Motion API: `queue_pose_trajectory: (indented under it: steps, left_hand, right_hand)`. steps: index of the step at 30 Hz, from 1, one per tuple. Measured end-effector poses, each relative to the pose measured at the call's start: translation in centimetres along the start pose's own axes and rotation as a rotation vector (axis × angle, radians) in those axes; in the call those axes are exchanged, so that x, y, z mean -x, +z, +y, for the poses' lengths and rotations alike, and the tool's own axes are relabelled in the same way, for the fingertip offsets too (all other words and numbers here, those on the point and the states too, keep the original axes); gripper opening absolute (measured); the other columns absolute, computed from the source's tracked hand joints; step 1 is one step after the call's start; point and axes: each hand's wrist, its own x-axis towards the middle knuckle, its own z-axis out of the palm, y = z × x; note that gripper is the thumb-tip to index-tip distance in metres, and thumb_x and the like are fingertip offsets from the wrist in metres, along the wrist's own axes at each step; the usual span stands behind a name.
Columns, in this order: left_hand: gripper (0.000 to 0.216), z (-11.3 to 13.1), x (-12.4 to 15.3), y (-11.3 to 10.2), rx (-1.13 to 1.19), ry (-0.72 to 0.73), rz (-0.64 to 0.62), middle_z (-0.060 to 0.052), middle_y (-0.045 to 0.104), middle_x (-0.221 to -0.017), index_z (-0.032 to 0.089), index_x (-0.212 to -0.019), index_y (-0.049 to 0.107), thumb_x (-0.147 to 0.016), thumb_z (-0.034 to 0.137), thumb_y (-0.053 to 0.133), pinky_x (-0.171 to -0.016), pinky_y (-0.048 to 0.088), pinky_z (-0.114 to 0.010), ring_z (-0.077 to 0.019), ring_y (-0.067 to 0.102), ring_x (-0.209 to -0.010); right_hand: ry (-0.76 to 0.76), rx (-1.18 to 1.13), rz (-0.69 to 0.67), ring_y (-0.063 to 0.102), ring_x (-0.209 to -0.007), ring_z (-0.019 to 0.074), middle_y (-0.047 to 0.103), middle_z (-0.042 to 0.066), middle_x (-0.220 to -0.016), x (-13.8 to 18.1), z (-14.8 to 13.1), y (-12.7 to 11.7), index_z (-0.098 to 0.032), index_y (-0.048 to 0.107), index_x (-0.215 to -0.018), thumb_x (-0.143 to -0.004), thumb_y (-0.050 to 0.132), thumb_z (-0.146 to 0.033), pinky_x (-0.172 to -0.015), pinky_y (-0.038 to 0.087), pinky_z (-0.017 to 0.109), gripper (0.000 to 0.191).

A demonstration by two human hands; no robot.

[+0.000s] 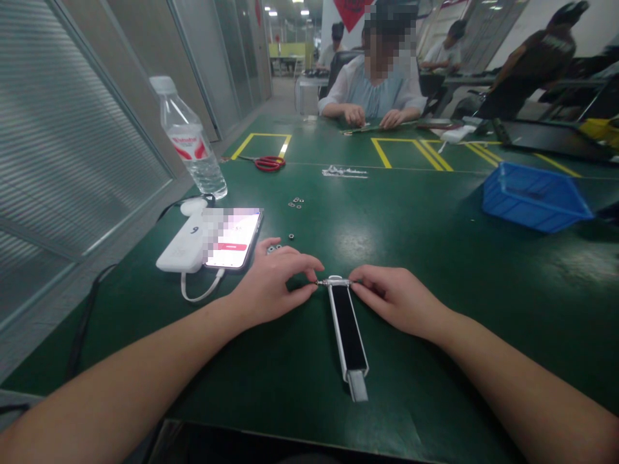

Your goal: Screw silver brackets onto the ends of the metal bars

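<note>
A long flat piece with a black face and white rim (349,328) lies on the green table, a silver tab (358,386) at its near end. Across its far end runs a metal crosspiece, with a thin threaded rod (321,283) sticking out to the left. My left hand (273,280) is closed in a pinch at that rod's tip. My right hand (399,296) is closed at the crosspiece's right end, its fingertips hiding what they grip there. Near my left hand lie several small nuts (291,236), some partly behind its fingers.
A phone (235,240) cabled to a white power bank (181,245) lies left, before a water bottle (191,142). Farther off are small washers (296,203), red-handled scissors (269,164), thin white strips (344,172) and a blue bin (534,196). A person (377,90) works opposite.
</note>
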Motion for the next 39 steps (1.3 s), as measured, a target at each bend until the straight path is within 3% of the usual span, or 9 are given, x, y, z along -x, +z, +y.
queue_pose_trajectory:
  steps: [16,39]
  left_hand:
    - [0.024,-0.1,0.1,0.5,0.01,0.055,0.026,0.004,0.07,-0.09,0.026,-0.106,0.059,-0.082,0.021,0.062,-0.106,0.019,-0.047,-0.0187,0.063,-0.095]
    - [0.022,0.3,-0.5,1.1,0.044,0.018,-0.011,0.003,0.069,-0.088,0.025,-0.104,0.06,-0.082,0.02,0.062,-0.104,0.021,-0.049,-0.0187,0.062,-0.095]
  right_hand:
    - [-0.012,0.002,0.008,0.053,-0.059,0.013,0.061,0.0,-0.068,0.1,0.2,0.2,-0.019,0.063,-0.095,-0.093,0.046,-0.027,-0.056,0.037,0.025,0.019]
    - [-0.012,0.0,0.025,0.052,-0.057,0.0125,0.059,-0.001,-0.066,-0.1,0.2,0.4,-0.018,0.064,-0.094,-0.092,0.047,-0.026,-0.055,0.035,0.024,0.018]
